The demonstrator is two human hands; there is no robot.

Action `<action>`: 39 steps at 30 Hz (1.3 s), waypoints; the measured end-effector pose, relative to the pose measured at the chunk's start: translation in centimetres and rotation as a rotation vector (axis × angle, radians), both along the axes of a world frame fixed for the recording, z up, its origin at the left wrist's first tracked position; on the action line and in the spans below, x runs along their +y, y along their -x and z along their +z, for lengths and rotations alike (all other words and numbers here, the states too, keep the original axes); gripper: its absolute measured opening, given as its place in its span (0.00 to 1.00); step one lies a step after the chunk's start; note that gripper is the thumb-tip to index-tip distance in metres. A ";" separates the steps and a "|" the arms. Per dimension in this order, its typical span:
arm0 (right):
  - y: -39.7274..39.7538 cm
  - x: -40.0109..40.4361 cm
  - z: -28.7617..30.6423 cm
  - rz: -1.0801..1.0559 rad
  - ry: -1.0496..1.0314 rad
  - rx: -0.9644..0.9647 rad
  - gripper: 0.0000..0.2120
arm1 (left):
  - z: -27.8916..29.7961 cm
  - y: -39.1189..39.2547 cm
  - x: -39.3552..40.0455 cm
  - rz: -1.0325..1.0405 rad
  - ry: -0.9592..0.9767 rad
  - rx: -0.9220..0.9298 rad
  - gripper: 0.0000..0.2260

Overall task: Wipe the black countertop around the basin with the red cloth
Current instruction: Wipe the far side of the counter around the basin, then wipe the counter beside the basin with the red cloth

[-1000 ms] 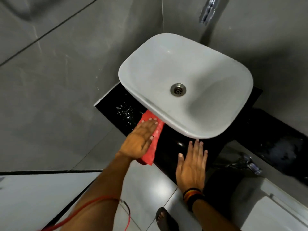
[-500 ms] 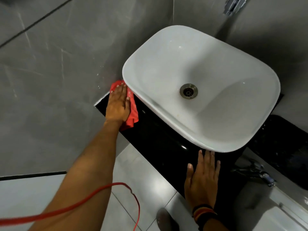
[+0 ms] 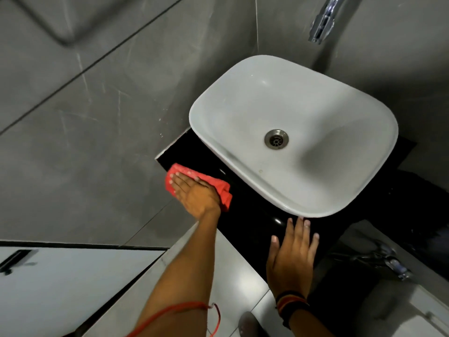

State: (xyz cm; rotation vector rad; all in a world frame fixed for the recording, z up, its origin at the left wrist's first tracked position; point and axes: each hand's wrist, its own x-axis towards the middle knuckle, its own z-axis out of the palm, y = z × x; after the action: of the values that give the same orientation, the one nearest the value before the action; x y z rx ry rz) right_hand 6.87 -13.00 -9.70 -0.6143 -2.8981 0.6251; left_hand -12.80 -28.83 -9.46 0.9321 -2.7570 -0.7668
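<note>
Left grip: the left hand (image 3: 194, 194) lies flat, palm down, fingers (image 3: 178, 182) straight and together, pressing the red cloth (image 3: 209, 184) onto the black tabletop (image 3: 247, 215); nothing is clenched, the cloth is pinned under the palm. Right grip: the right hand (image 3: 290, 257) is spread flat on the tabletop's front edge, fingers apart, holding nothing, its fingertips just touching the basin's near rim.

Count: two hands, one cloth, one white basin (image 3: 245, 98), one drain (image 3: 276, 139), one chrome tap (image 3: 322, 23), one banded wristband (image 3: 290, 302) on the right wrist, one red cord (image 3: 170, 312) across the left forearm.

Positions: the cloth sits at 8 o'clock from the drain, on the tabletop's left front corner, just beside the basin's outer wall, partly bunched at its right end. The right hand is at 6 o'clock from the drain. The tap is at 1 o'clock, on the grey wall.

Change from half a second ago: cloth and left hand have slid from the far left corner by the wall toward the front edge, fingers now pointing left. The right hand keeps its spot.
</note>
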 end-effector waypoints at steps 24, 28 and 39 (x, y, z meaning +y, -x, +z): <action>-6.0 0.8 2.8 0.666 0.177 -0.026 0.36 | 1.1 -26.8 1.3 -0.818 -0.113 0.083 0.23; -5.5 -0.4 1.7 0.763 -0.119 -0.168 0.48 | 1.0 -26.4 -2.8 -0.783 0.046 0.091 0.27; -7.4 8.5 1.0 1.096 -0.234 -0.067 0.27 | 3.0 -21.1 1.7 -1.042 0.080 0.143 0.26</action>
State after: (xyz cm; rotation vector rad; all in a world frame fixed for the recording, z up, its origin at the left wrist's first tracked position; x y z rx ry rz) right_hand 14.26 -4.53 -8.74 1.0660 -3.0824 0.3011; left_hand 8.33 -27.09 -6.44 -0.6498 -2.9712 -0.7473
